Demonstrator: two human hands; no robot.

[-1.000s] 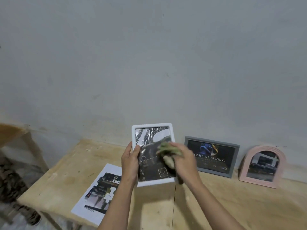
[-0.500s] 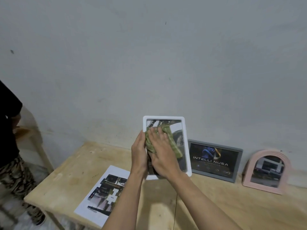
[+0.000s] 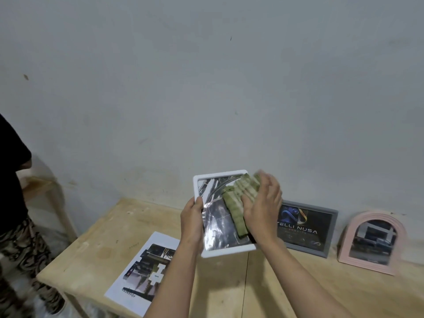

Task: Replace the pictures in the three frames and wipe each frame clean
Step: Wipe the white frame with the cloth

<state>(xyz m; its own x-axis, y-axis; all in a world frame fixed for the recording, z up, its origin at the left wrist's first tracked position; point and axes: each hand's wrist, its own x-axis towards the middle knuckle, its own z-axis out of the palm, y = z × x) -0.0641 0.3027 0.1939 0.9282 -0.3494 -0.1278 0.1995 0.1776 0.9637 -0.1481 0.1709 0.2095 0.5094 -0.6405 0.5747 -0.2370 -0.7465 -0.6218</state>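
Note:
My left hand (image 3: 192,220) grips the left edge of a white picture frame (image 3: 207,179), held upright above the wooden table (image 3: 96,244). The frame holds a shiny grey picture. My right hand (image 3: 262,207) presses a folded green cloth (image 3: 236,203) flat against the right half of the glass, fingers fairly straight. A grey frame (image 3: 333,216) with a dark logo picture leans against the wall to the right. A pink arched frame (image 3: 372,242) stands further right.
A printed sheet (image 3: 142,267) with cut-out gaps lies on the table's left front. A person in a black top and patterned trousers (image 3: 13,203) stands at the far left beside a second wooden table (image 3: 39,187). The grey wall rises close behind.
My right hand slid the cloth from the glass's upper left across to its right side. The frame tilted slightly, and the view shifted.

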